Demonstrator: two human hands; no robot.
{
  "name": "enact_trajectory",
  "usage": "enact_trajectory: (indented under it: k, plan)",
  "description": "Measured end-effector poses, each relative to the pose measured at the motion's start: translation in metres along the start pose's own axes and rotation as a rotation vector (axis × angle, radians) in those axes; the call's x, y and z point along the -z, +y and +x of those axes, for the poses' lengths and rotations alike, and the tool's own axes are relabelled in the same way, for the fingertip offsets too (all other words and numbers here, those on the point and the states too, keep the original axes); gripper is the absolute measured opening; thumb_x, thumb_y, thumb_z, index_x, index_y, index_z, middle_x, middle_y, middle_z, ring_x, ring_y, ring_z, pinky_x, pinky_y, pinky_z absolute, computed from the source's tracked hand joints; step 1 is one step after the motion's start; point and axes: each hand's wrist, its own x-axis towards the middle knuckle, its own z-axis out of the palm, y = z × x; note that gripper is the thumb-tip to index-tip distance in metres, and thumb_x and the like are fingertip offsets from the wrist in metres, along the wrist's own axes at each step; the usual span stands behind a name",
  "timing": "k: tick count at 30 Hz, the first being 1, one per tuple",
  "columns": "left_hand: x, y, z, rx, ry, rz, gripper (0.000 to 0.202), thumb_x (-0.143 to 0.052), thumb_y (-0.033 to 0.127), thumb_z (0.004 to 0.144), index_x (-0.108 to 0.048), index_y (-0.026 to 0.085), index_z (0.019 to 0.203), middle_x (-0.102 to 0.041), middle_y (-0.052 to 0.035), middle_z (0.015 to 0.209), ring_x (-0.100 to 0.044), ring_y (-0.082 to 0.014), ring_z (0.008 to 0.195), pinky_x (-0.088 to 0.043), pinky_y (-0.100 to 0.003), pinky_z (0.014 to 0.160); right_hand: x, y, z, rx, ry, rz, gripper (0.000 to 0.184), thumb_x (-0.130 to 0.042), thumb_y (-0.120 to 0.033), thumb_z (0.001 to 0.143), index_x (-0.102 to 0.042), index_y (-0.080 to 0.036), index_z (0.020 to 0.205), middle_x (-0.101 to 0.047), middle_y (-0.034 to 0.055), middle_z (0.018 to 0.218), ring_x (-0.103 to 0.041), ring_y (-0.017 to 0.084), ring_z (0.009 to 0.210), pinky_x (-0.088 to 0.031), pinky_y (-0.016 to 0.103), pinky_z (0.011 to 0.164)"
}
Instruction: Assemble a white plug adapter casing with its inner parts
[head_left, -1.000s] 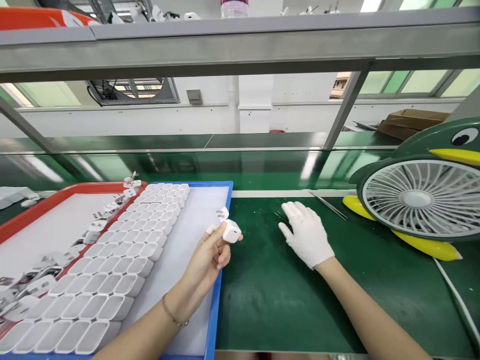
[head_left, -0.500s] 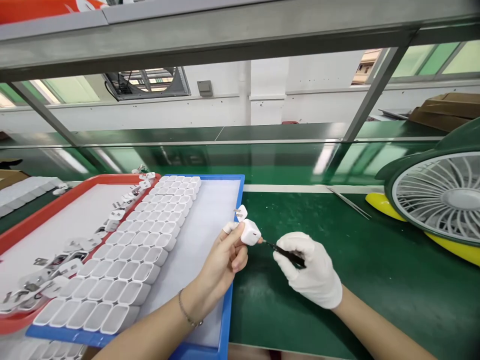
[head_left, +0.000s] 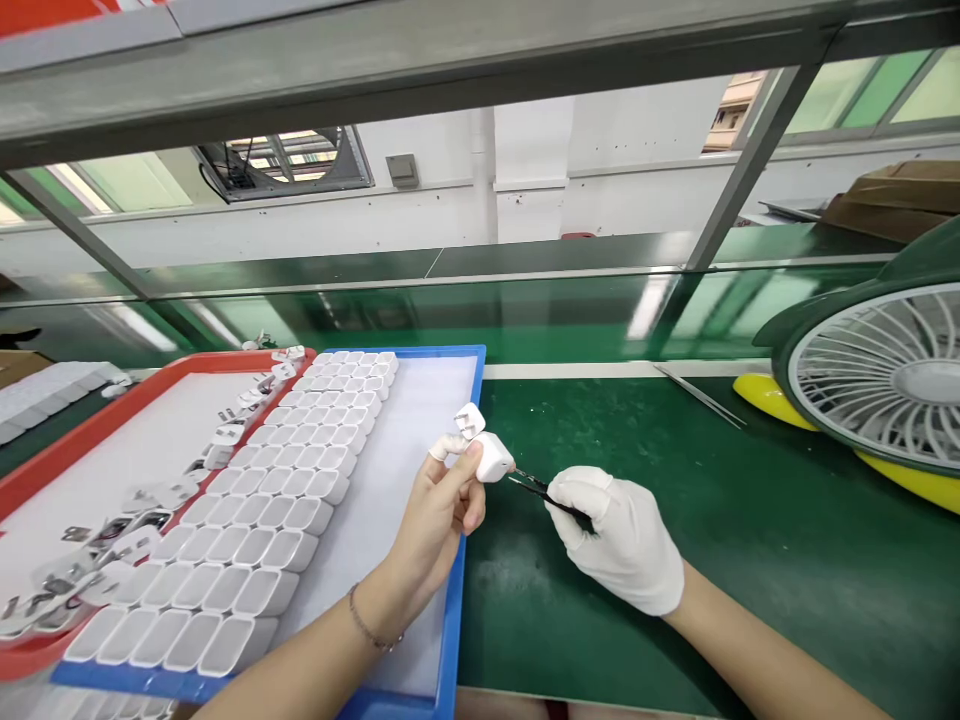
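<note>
Just past the blue tray's (head_left: pixel 453 640) right rim, at about twelve o'clock from my wrists, I have my left hand (head_left: pixel 442 510) pinching a white charger plug (head_left: pixel 491 458) between thumb and fingertips, prongs up and away, port face turned toward three o'clock. My gloved right hand (head_left: pixel 622 540) is closed around black tweezers (head_left: pixel 541 488), whose tips sit at the plug's port face; whether they touch it I cannot tell. I judge the plug light, rigid and smooth-shelled, so it could slip or twist in bare fingers; holding it by the flat sides, clear of prongs and port, looks safest. The tweezers are thin and springy and want only a mild squeeze. At nine o'clock the tray carries rows of white charger shells (head_left: pixel 300 490), with a red tray (head_left: pixel 112 400) of loose parts beyond. At three o'clock lies open green mat (head_left: pixel 750 570), then a penguin-shaped desk fan (head_left: pixel 870 380) at two o'clock, with spare tweezers (head_left: pixel 697 395) near it.
</note>
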Motion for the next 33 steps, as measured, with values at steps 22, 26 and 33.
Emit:
enact_trajectory:
  k: [22, 26, 33]
  plan:
    - [-0.0006, -0.0028, 0.0022, -0.085, 0.020, 0.140, 0.020, -0.059, 0.035, 0.086, -0.047, 0.019, 0.089, -0.055, 0.0041, 0.067, -0.036, -0.0010, 0.036, -0.025, -0.015, 0.039, 0.0027, 0.0011, 0.0024, 0.022, -0.035, -0.026, 0.021, -0.053, -0.007, 0.083, -0.047, -0.020, 0.099, -0.065, 0.0020, 0.078, -0.062, 0.013, 0.064, -0.042, 0.023, 0.054]
    - [-0.0004, -0.0042, 0.0028, -0.085, 0.018, 0.148, 0.020, -0.058, 0.035, 0.087, -0.047, 0.019, 0.090, -0.053, 0.0051, 0.063, -0.036, -0.0013, 0.036, -0.025, -0.015, 0.039, 0.0028, 0.0005, 0.0028, 0.021, -0.030, -0.026, 0.022, -0.053, -0.007, 0.082, -0.047, -0.020, 0.099, -0.065, 0.0021, 0.078, -0.062, 0.013, 0.065, -0.042, 0.024, 0.054]
    - [-0.0012, -0.0027, 0.0034, -0.055, 0.027, 0.107, 0.025, -0.060, 0.040, 0.085, -0.048, 0.018, 0.091, -0.058, 0.0030, 0.068, -0.037, -0.0006, 0.036, -0.025, -0.015, 0.039, 0.0037, -0.0002, 0.0043, 0.015, 0.008, 0.015, 0.020, -0.054, -0.006, 0.081, -0.049, -0.018, 0.096, -0.065, 0.0022, 0.076, -0.062, 0.013, 0.065, -0.042, 0.023, 0.053]
